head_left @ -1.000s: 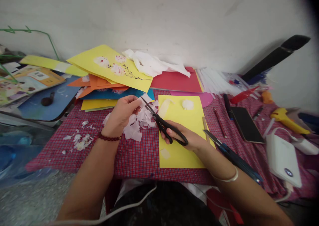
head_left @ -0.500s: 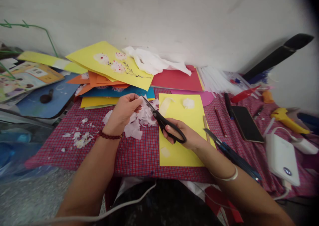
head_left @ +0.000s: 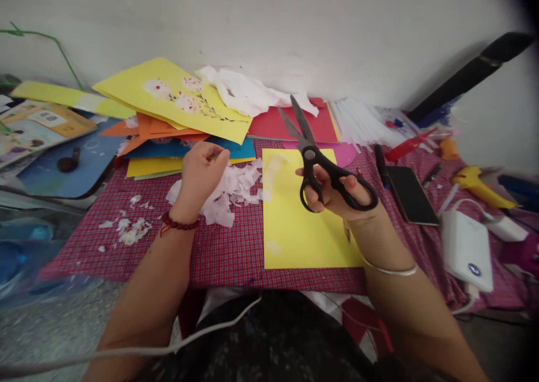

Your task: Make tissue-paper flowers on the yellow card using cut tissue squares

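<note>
My right hand (head_left: 337, 194) holds a pair of black-handled scissors (head_left: 310, 154) through the finger loops, raised above the yellow sheet (head_left: 309, 244) with the blades parted and pointing up toward the wall. My left hand (head_left: 204, 171) is closed, fingertips pinched together, over the left part of a heap of white paper scraps (head_left: 238, 188). Whether a bit of paper is between those fingers I cannot make out. A pale patch (head_left: 274, 246) lies low on the yellow sheet; the sheet's upper right is partly hidden by the scissors and right hand.
Behind lie a yellow card with painted flowers (head_left: 185, 98), crumpled white paper (head_left: 252, 92) and a red folder (head_left: 273, 124). To the right are a black phone (head_left: 412, 194), a white power bank (head_left: 467, 250) and a yellow glue gun (head_left: 484, 185). Small white bits (head_left: 132, 230) lie left.
My right hand has lifted the scissors away from my left hand, up and to the right, with blades now spread wider. The left hand has shifted slightly left, and the whole view has moved a little.
</note>
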Tool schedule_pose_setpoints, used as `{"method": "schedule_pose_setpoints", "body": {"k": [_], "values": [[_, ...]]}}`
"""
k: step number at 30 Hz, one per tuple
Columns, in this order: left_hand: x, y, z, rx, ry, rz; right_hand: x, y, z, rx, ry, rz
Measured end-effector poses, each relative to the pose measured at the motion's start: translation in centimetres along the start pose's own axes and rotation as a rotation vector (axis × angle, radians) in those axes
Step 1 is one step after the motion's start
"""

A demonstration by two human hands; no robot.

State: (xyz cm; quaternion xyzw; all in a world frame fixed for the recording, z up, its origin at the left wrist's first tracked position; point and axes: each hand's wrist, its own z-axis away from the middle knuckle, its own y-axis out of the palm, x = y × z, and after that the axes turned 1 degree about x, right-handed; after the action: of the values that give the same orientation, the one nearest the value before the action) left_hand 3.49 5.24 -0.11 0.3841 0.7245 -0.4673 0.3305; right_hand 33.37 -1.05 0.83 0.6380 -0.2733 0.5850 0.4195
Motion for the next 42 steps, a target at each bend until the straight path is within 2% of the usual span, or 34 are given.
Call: {"method": "schedule_pose_setpoints", "body": {"k": [2, 5, 7, 9, 12, 15, 17, 20, 25, 27, 30, 32, 35, 39, 42], "values": [[-0.7, 0.6, 0.0, 0.058, -0.011, -0.002, 0.6, -0.6, 0.1, -0.058, -0.033, -0.002], [-2.1, 2.1, -1.0, 0.265, 0.015, -0.074, 0.9, -1.3, 0.1, -0.140, -0.103, -0.041], [-3.0, 3.7, -2.4, 0.409, 0.069, -0.115, 0.8, -1.8, 0.0, -0.183, -0.121, -0.069], [-3.4, 5.8, -3.9, 0.500, 0.101, -0.150, 0.6, -2.1, -0.1, -0.195, -0.129, -0.107], [-3.4, 9.1, -5.6, 0.561, 0.112, -0.132, 0.1, -2.6, -0.4, -0.152, -0.146, -0.172], [-3.7, 11.4, -6.0, 0.597, -0.035, 0.051, -0.3, -2.8, -0.7, -0.108, -0.157, -0.213], [-4.4, 11.7, -5.6, 0.561, -0.132, 0.153, -0.4, -2.8, -0.8, -0.098, -0.162, -0.211], [-6.0, 10.0, -4.7, 0.491, -0.216, 0.308, -0.7, -2.8, -0.7, -0.083, -0.179, -0.169], [-8.2, 2.9, -2.2, 0.388, -0.343, 0.647, -1.2, -2.1, -0.7, 0.060, -0.185, -0.009], [-8.3, 0.1, -0.9, 0.294, -0.319, 0.698, -1.1, -1.3, -0.7, 0.162, -0.197, 0.132], [-7.8, -2.8, 0.8, 0.130, -0.192, 0.591, -1.1, 0.3, -0.8, 0.299, -0.209, 0.314], [-7.1, -3.8, 1.9, 0.075, -0.123, 0.501, -1.2, 1.6, -0.9, 0.360, -0.209, 0.386], [-5.9, -4.1, 3.1, 0.097, -0.071, 0.403, -1.8, 3.5, -0.9, 0.378, -0.194, 0.438], [-5.0, -3.6, 3.9, 0.136, -0.055, 0.357, -2.3, 5.2, -0.9, 0.289, -0.106, 0.395], [-4.6, -2.9, 3.8, 0.157, -0.037, 0.346, -2.5, 5.5, -1.0, 0.228, -0.073, 0.312]]}}
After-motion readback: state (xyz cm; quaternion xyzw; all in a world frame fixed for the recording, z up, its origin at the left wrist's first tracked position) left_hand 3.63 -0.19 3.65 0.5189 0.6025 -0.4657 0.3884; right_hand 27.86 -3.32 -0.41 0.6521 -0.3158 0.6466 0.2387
